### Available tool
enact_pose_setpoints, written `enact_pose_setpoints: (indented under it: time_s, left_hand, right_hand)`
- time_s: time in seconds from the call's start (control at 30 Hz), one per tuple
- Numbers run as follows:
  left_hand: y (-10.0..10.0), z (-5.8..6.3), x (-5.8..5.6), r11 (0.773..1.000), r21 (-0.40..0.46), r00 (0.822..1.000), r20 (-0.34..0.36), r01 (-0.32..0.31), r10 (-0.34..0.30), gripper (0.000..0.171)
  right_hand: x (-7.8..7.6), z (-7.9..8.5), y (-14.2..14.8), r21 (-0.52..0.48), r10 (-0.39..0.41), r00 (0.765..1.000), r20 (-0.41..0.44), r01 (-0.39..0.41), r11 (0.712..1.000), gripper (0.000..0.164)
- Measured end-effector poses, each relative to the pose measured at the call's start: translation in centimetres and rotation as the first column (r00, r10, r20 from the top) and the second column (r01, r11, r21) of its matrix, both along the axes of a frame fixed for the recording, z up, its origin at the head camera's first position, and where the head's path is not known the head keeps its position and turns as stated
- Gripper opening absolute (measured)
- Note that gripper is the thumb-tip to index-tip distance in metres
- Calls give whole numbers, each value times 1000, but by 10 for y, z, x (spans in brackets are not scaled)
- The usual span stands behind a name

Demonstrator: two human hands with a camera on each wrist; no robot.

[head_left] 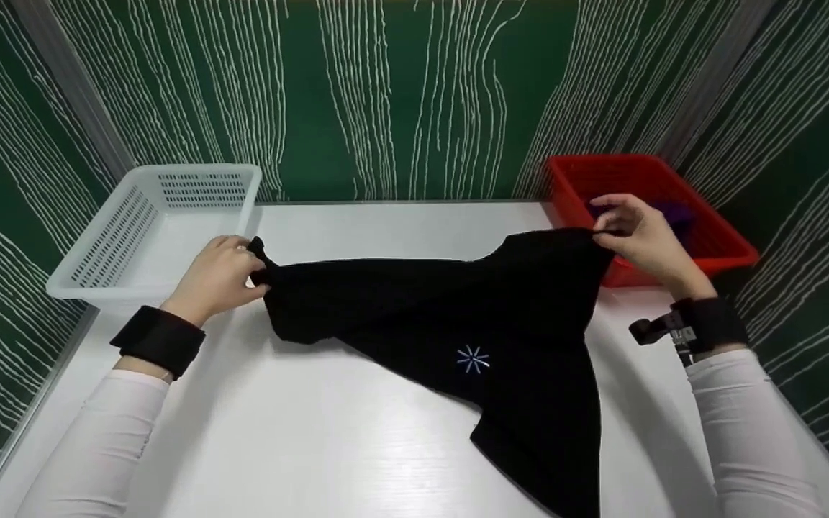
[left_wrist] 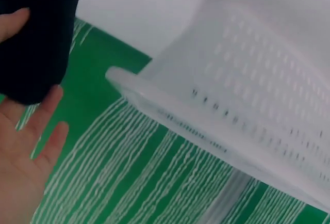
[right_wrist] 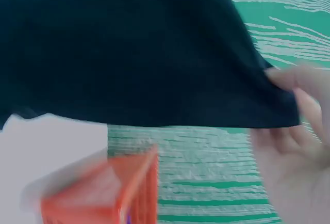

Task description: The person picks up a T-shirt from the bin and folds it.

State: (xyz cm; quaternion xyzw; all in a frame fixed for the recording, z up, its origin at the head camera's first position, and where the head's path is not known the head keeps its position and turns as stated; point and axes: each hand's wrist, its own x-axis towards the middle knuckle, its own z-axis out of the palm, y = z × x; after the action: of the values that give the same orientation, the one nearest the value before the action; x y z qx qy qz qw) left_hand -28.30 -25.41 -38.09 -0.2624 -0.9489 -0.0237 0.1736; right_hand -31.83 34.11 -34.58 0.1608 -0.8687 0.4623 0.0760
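Between the two hands a black T-shirt (head_left: 414, 309) is stretched over the table, its lower right part hanging toward the front edge. A small white starburst mark shows on the cloth. The left hand (head_left: 224, 277) pinches the shirt's left end beside the white basket; in the left wrist view the thumb and fingers (left_wrist: 49, 105) lie on either side of the dark cloth. At the upper right corner, the right hand (head_left: 637, 237) pinches the fabric between thumb and fingers, overlapping the red basket in the head view. The right wrist view shows the cloth corner (right_wrist: 281, 110) in that grip.
A white slotted basket (head_left: 148, 295) stands at the back left of the white table (head_left: 357, 446). At the back right, a red basket (head_left: 717, 252) holds purple cloth (head_left: 677, 214). Green walls with white wavy lines enclose the back and sides.
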Motion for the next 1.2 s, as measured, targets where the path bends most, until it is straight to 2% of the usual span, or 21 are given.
enact_pose_setpoints:
  time_s: [0.07, 0.13, 0.23, 0.3, 0.33, 0.4, 0.47, 0.6, 0.7, 0.77, 0.8, 0.87, 0.97, 1.03, 1.1, 1.2]
  left_hand:
    - [-3, 4, 3, 1000, 27, 1000, -22, 16, -16, 15]
    - [-4, 5, 5, 999, 31, 999, -43, 35, -34, 15]
    - [-4, 4, 7, 999, 16, 996, -75, 44, -43, 16]
    - [-2, 4, 6, 999, 14, 996, -81, 31, -29, 18]
    - [-2, 3, 6, 1000, 15, 997, -77, 21, -19, 19]
    - [0, 3, 5, 1000, 26, 998, -60, 5, -3, 17]
    - [0, 2, 4, 999, 41, 999, -37, -15, 16, 15]
    - [-2, 1, 4, 998, 55, 999, -16, -42, 43, 16]
    - [-6, 3, 5, 995, 64, 997, 24, -72, 71, 21]
    - [-10, 6, 6, 991, 86, 993, 79, -98, 92, 20]
    - [-12, 8, 6, 989, 99, 989, 106, -109, 99, 18]
    - [-16, 12, 7, 983, 127, 981, 158, -133, 113, 14]
    - [-21, 20, 10, 973, 173, 974, 196, -151, 116, 6]
    - [-23, 26, 13, 967, 194, 975, 182, -166, 130, 7]
    - [-25, 32, 18, 962, 205, 979, 134, -181, 156, 8]
    - [-23, 39, 27, 950, 232, 977, 5, -210, 215, 8]
  right_hand:
    - [-1, -11, 6, 155, 102, 988, 115, -119, 981, 53]
    - [0, -24, 5, 271, 173, 947, 270, -247, 930, 60]
    - [1, -47, -4, 355, 223, 870, 439, -396, 847, 65]
    - [1, -63, -12, 389, 213, 853, 477, -422, 819, 63]
    - [1, -70, -16, 404, 212, 853, 476, -427, 809, 61]
    - [0, -81, -23, 449, 208, 875, 438, -413, 793, 57]
    - [0, -89, -27, 469, 221, 896, 384, -395, 790, 53]
    - [-1, -90, -29, 471, 305, 918, 252, -392, 790, 40]
    - [-1, -75, -27, 516, 296, 948, 113, -311, 798, 29]
    - [-1, -60, -24, 554, 233, 972, -2, -193, 810, 20]
    - [-1, -53, -22, 558, 201, 977, -74, -127, 820, 17]
    - [-1, -39, -19, 545, 128, 970, -205, 4, 838, 13]
    - [4, -22, -16, 495, 10, 935, -355, 178, 851, 12]
    - [10, -15, -14, 460, -54, 899, -435, 273, 845, 14]
    - [16, -9, -14, 415, -116, 858, -501, 356, 837, 15]
    - [25, -5, -15, 322, -199, 796, -572, 441, 838, 16]
